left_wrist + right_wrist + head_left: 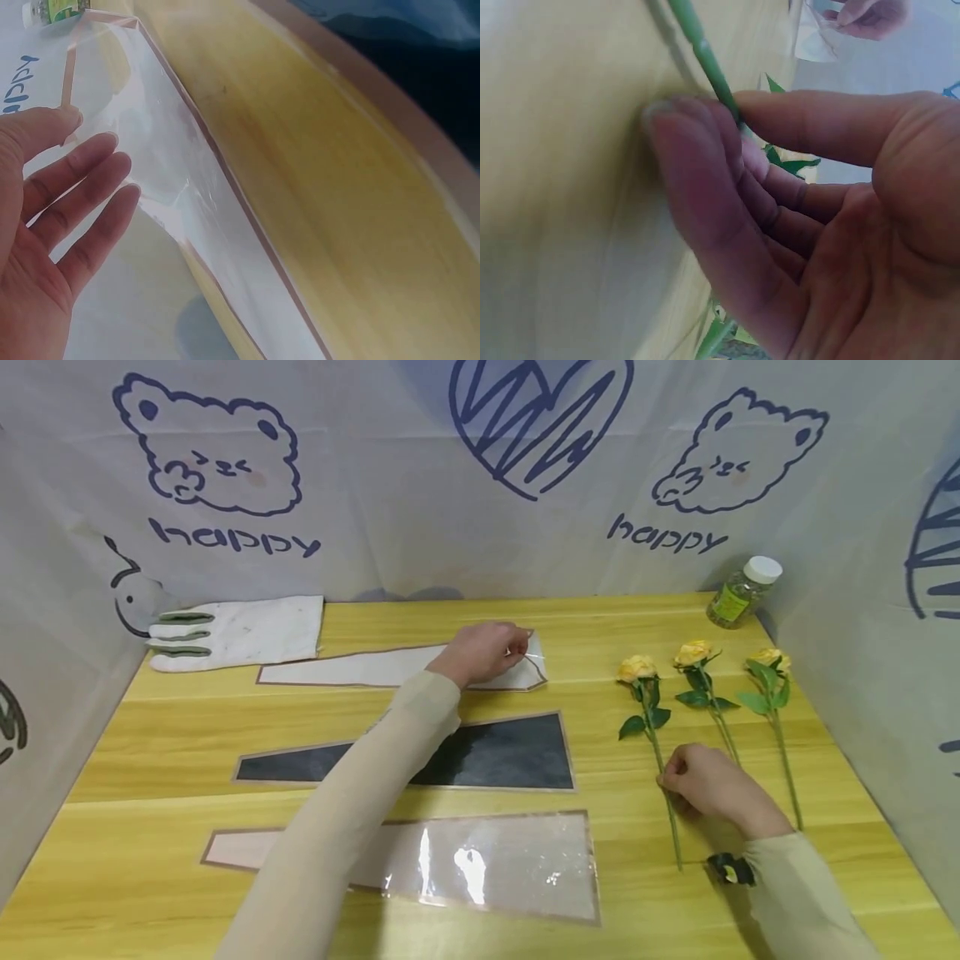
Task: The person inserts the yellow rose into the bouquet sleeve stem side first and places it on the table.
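Observation:
My left hand [483,653] pinches the wide right end of a tapered, clear-fronted flower sleeve [352,669], white with a brown border. Its clear film is lifted at that end, and the sleeve's opening [112,45] gapes in the left wrist view. On the right, my right hand [708,785] pinches the green stem of the leftmost yellow rose [637,668] between thumb and forefinger; the stem [705,56] also shows close up in the right wrist view. Two more yellow roses, the middle one [693,653] and the right one [770,662], lie beside it.
A black sleeve [510,752] and a pale pink sleeve [525,868] lie flat nearer the front, partly under my left arm. White gloves [262,631] lie at the back left. A white-capped jar [742,593] stands at the back right, by the cloth wall.

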Action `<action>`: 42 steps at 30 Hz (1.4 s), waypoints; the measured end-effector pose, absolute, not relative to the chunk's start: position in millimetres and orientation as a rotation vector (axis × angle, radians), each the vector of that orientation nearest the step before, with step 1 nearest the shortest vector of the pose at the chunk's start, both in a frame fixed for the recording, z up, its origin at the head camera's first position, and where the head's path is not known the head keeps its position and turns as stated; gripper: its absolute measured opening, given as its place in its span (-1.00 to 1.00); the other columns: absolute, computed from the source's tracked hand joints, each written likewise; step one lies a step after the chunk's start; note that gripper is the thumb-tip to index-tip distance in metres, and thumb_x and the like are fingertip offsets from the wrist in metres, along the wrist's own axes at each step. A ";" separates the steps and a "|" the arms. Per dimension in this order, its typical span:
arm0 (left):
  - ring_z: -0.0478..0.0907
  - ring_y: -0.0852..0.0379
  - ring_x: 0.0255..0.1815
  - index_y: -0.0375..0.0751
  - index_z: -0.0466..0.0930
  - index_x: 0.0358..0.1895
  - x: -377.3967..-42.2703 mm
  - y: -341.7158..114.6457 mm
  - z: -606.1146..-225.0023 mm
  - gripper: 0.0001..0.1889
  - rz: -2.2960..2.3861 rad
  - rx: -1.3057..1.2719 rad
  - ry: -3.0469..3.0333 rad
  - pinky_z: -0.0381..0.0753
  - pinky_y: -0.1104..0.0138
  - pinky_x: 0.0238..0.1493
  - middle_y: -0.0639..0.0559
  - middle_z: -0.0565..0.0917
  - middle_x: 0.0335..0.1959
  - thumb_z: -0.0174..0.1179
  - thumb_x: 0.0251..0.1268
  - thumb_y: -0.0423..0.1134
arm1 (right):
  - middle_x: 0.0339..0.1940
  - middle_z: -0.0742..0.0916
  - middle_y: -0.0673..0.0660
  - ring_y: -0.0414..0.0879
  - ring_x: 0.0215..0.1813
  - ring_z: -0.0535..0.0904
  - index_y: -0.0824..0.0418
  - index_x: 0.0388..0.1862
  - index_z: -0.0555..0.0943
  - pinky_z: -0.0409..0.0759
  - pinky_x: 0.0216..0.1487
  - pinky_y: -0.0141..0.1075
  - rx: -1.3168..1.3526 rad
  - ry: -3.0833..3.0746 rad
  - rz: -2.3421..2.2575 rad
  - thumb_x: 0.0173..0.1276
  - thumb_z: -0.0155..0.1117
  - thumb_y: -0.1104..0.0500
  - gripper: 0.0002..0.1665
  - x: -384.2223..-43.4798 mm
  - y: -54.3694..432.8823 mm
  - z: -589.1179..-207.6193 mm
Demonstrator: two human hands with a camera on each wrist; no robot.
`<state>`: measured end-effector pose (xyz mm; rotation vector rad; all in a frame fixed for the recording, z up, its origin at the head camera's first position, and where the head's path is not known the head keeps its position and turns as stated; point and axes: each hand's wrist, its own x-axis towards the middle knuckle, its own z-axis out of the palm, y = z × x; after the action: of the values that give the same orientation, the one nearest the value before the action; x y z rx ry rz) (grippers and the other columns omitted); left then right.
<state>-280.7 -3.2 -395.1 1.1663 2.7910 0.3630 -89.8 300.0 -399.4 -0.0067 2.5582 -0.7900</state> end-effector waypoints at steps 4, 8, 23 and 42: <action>0.43 0.11 -0.38 -0.05 0.56 -0.28 -280.8 -3.5 -395.3 -0.90 0.362 1.169 2.786 0.43 0.25 -0.29 0.11 0.57 -0.32 0.10 0.47 -0.21 | -0.43 0.63 0.18 -0.02 -0.46 0.63 0.47 -0.19 0.52 0.64 -0.43 -0.17 0.036 2.488 -0.986 0.49 0.09 0.32 -0.83 -94.7 304.0 -398.5; 0.42 0.11 -0.39 -0.06 0.55 -0.30 -280.7 -4.3 -395.3 -0.88 0.362 1.156 2.784 0.41 0.25 -0.30 0.10 0.57 -0.34 0.10 0.47 -0.22 | -0.38 0.62 0.23 0.01 -0.42 0.64 0.54 -0.11 0.48 0.66 -0.39 -0.17 0.078 2.445 -1.147 0.50 0.06 0.33 -0.80 -102.3 304.8 -394.0; 0.42 0.11 -0.39 -0.06 0.54 -0.34 -281.1 -6.7 -398.0 -0.86 0.362 1.158 2.798 0.41 0.25 -0.30 0.09 0.56 -0.37 0.11 0.46 -0.23 | -0.12 0.52 0.35 -0.02 -0.17 0.71 0.56 0.03 0.33 0.65 -0.13 -0.12 0.043 2.319 -1.840 0.49 0.10 0.36 -0.71 -147.5 294.7 -381.5; 0.44 0.11 -0.37 -0.05 0.54 -0.31 -278.6 -4.0 -396.3 -0.89 0.364 1.159 2.778 0.43 0.25 -0.28 0.10 0.56 -0.35 0.11 0.45 -0.23 | -0.28 0.67 0.20 -0.01 -0.21 0.70 0.47 -0.08 0.44 0.66 -0.13 -0.20 -0.027 2.070 -2.441 0.45 0.14 0.41 -0.85 -205.9 250.8 -390.5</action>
<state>-278.6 -4.0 -396.3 1.1588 2.7775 0.3637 -205.9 250.8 -390.5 -0.0274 2.0704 -2.4411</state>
